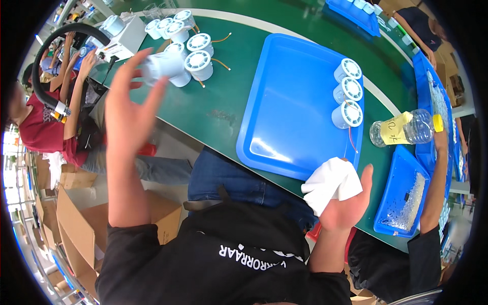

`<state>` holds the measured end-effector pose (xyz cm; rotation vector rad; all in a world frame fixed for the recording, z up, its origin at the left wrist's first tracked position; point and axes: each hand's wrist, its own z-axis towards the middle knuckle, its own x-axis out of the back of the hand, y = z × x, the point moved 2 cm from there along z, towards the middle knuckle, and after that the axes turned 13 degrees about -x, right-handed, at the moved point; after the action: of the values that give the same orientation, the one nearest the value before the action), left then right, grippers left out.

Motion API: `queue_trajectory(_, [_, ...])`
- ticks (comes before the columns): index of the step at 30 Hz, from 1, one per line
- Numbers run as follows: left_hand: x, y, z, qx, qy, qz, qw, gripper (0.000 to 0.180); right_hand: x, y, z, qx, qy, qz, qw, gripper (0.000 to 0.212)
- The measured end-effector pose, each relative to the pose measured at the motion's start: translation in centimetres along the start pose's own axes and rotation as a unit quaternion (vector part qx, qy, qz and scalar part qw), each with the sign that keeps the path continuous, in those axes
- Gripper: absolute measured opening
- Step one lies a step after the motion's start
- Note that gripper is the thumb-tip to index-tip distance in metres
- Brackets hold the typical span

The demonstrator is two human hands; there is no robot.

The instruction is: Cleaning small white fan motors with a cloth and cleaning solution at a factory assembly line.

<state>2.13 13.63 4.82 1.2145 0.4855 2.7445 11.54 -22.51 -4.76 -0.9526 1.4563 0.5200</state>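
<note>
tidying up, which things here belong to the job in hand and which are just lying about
Likely in the job:
white cloth in the right hand
blurred pale cup-shaped part at the left hand
similar parts on the green table
blue tray bearing three more parts

Apparently just lying about:
clear bottle with yellow cap
open cardboard box

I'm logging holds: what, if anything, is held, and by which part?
Right hand holds a white cloth, draped over its fingers; exact grip hidden. At the left hand, a blurred pale cup: hold cannot be told.
</note>
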Motion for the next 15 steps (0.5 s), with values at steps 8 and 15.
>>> queue_trajectory(8, [-2.5, -14.5, 0.8, 0.071, -0.112, 0.100, 0.986, 0.050, -2.4, 0.8, -1.3, -0.053, 0.044, -0.219, 0.973, 0.051])
queue_trajectory(15, [-2.9, -12.2, 1.9, 0.006, -0.073, 0.157, 0.985, 0.046, -3.1, 1.1, -1.1, -0.109, 0.132, -0.358, 0.918, 0.050])
